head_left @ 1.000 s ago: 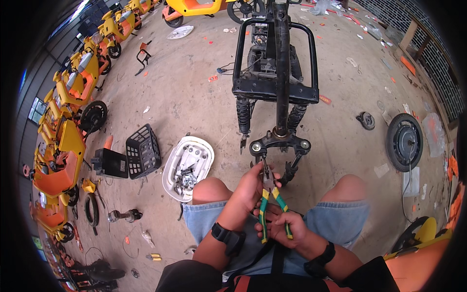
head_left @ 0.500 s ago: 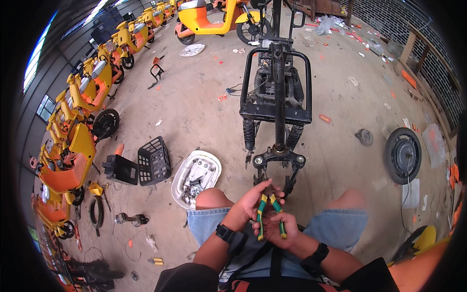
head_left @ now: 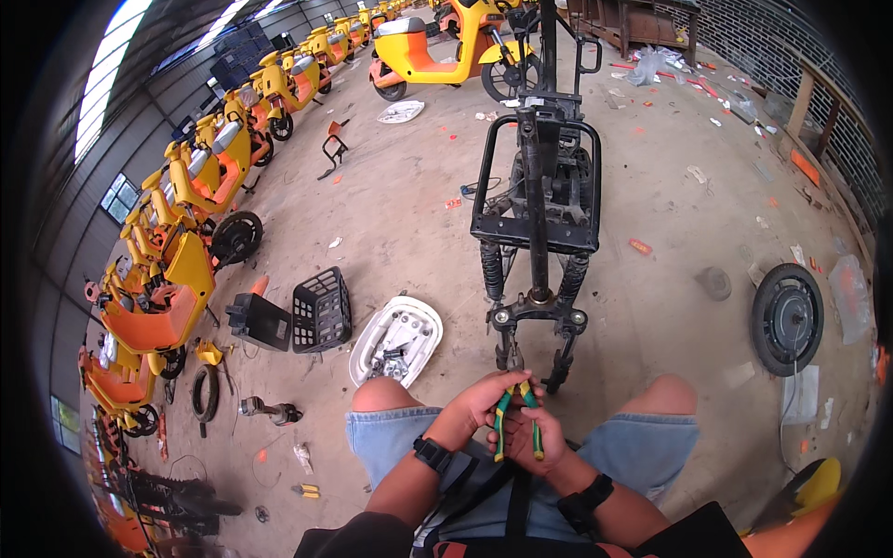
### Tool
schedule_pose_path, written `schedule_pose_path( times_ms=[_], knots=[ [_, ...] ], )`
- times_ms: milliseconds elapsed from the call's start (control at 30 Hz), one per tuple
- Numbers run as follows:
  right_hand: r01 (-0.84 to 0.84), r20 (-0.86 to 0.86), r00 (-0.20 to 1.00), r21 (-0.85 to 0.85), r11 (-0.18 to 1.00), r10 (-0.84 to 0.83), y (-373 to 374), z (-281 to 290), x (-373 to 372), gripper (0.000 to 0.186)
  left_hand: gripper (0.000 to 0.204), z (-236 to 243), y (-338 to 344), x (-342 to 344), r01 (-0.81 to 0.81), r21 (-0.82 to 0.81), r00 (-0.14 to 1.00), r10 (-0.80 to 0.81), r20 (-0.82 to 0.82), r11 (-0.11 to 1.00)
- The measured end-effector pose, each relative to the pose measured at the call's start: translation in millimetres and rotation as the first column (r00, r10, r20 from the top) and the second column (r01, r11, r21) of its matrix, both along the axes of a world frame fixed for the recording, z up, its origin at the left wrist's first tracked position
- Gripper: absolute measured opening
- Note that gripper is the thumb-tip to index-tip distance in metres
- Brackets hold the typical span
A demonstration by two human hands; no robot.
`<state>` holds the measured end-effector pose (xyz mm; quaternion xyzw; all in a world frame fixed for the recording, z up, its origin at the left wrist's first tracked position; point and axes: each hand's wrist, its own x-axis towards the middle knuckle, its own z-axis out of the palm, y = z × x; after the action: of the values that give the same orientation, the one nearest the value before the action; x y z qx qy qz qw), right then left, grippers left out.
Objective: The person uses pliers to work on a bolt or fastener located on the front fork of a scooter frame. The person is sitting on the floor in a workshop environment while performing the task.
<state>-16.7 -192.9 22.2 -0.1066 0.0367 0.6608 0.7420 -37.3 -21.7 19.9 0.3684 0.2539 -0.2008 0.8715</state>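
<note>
Fingers [head_left: 509, 379] of the left hand [head_left: 476, 398] are curled snugly round the pliers [head_left: 502, 420] just below their metal head, leaving only a small gap. The right hand [head_left: 551, 441] lies lower, its fingers bent round the handles in what looks like a looser hold. The pliers sit at the lower centre of the frame, nose up, their smooth green and yellow grips spread in a narrow upside-down V. Their grey tip reaches up beside the left leg of the black metal fork [head_left: 539, 312]; whether it touches is hard to tell.

Above, a straight round tube [head_left: 534, 200] rises from the fork, framed by a bar loop [head_left: 595, 177] with rounded corners, and ribbed springs [head_left: 492, 272] stand behind. Left of centre, a glossy white plastic tub [head_left: 431, 325] with a curved rim holds loose metal parts, near a black crate [head_left: 322, 312] pierced with square holes. At the right edge lies a round rubber-rimmed wheel [head_left: 787, 319].

Dusty, matt concrete floor [head_left: 665, 316] stretches widely between fork and wheel, but only a narrow strip separates fork and tub. Knees in soft faded denim shorts [head_left: 633, 445] border the hands on both sides.
</note>
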Motion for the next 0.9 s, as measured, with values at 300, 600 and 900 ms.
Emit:
schedule_pose_path(
  times_ms=[300, 600, 900],
  knots=[
    [0.004, -0.014, 1.000, -0.140, 0.990, -0.006, 1, 2, -2, 0.047, 0.027, -9, -12, -8, -0.132, -0.326, 0.990, 0.139, -0.002, 0.936],
    [0.000, 0.108, 0.994, -0.308, 0.951, 0.035, 12, 2, -10, 0.057, 0.021, 3, -1, -3, -0.091, -0.254, 0.996, 0.083, -0.041, 0.963],
    [0.026, 0.320, 0.916, -0.651, 0.759, 0.243, 17, 5, -13, 0.062, 0.024, 6, 7, -5, -0.121, -0.104, 0.990, 0.113, -0.079, 0.987]
  ],
)
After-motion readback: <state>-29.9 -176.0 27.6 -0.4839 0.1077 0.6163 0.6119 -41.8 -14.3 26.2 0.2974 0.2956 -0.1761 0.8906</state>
